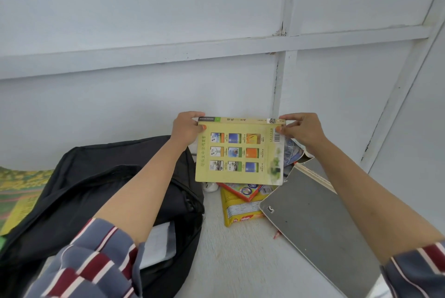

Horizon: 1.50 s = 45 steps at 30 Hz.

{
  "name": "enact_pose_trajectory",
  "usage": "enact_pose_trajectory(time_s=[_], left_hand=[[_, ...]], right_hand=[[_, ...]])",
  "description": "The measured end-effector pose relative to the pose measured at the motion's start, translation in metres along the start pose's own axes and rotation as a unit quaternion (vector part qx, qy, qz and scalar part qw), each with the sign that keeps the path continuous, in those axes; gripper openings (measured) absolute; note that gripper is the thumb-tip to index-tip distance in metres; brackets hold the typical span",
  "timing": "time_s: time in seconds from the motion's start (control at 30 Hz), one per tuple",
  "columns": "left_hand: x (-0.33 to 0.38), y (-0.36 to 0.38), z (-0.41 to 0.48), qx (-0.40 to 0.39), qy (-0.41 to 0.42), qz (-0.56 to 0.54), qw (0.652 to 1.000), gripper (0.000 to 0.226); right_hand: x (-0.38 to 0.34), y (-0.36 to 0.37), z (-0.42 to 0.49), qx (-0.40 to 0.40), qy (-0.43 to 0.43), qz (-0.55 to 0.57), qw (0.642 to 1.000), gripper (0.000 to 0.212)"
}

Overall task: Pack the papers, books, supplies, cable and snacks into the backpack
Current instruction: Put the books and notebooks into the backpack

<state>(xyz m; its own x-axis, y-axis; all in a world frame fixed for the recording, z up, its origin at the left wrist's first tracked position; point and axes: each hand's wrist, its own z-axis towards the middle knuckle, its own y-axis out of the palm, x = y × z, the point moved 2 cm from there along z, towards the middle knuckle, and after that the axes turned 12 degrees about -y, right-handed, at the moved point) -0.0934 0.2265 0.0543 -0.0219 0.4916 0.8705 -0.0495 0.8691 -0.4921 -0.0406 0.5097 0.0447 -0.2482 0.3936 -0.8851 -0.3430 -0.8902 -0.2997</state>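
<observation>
White worktop (240,249), pale wall (144,20). Left hand (185,129) and right hand (301,130) pinch book (237,153) by top corners. Backpack (96,177) open below-left of grip; next, probably lower book in.

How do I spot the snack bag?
Start at the black backpack and look just right of it. The snack bag lies on the table below the held book, left of the grey pad. Only it is bright yellow with a red logo.
</observation>
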Motion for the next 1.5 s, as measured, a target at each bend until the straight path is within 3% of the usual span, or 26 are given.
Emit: enact_pose_trajectory(time_s=[0.23, 0.4, 0.57, 0.7, 0.77, 0.87, 0.97, 1.1, 1.2, 1.33, 1.4, 1.5], left_hand=[[0.014, -0.018, -0.008, 0.039, 0.049, -0.055, 0.997, 0.034], [0.018, -0.029, -0.016, 0.022, 0.072, -0.07, 0.995, 0.029], [0.012, -0.043, -0.026, -0.019, 0.081, -0.077, 0.994, 0.024], [0.005, -0.05, -0.045, -0.099, 0.05, -0.196, 0.974, 0.013], [0.0, -0.052, -0.055, -0.099, 0.05, -0.239, 0.965, 0.014], [-0.007, -0.057, -0.072, -0.095, 0.083, -0.249, 0.96, 0.012], [-0.017, -0.066, -0.089, -0.143, 0.094, -0.284, 0.944, 0.017], [-0.033, -0.074, -0.11, -0.178, 0.094, -0.236, 0.951, 0.031], [-0.035, -0.075, -0.127, -0.197, 0.075, -0.227, 0.951, 0.032], [-0.026, -0.076, -0.145, -0.184, 0.051, -0.319, 0.928, 0.038], [-0.017, -0.08, -0.154, -0.176, 0.051, -0.339, 0.923, 0.039], [-0.006, -0.086, -0.168, -0.18, 0.052, -0.332, 0.924, 0.039]], right_hand=[[-0.024, -0.004, -0.002, 0.006, -0.079, -0.053, 0.995, 0.03], [-0.046, -0.009, -0.004, -0.005, -0.15, -0.163, 0.975, 0.021], [-0.071, -0.007, -0.021, -0.048, -0.18, 0.043, 0.982, 0.014], [-0.079, 0.002, -0.04, 0.018, -0.202, 0.107, 0.973, 0.019], [-0.084, 0.011, -0.052, 0.054, -0.206, 0.131, 0.968, 0.017], [-0.093, 0.023, -0.068, 0.102, -0.196, 0.171, 0.96, 0.016], [-0.101, 0.031, -0.083, 0.137, -0.16, 0.214, 0.954, 0.018], [-0.11, 0.037, -0.102, 0.152, -0.127, 0.26, 0.945, 0.02], [-0.117, 0.041, -0.114, 0.113, -0.111, 0.258, 0.953, 0.018], [-0.125, 0.032, -0.127, 0.077, -0.103, 0.245, 0.961, 0.01], [-0.131, 0.023, -0.136, 0.016, -0.127, 0.233, 0.964, 0.004], [-0.132, 0.012, -0.149, -0.095, -0.132, 0.224, 0.961, 0.032]])
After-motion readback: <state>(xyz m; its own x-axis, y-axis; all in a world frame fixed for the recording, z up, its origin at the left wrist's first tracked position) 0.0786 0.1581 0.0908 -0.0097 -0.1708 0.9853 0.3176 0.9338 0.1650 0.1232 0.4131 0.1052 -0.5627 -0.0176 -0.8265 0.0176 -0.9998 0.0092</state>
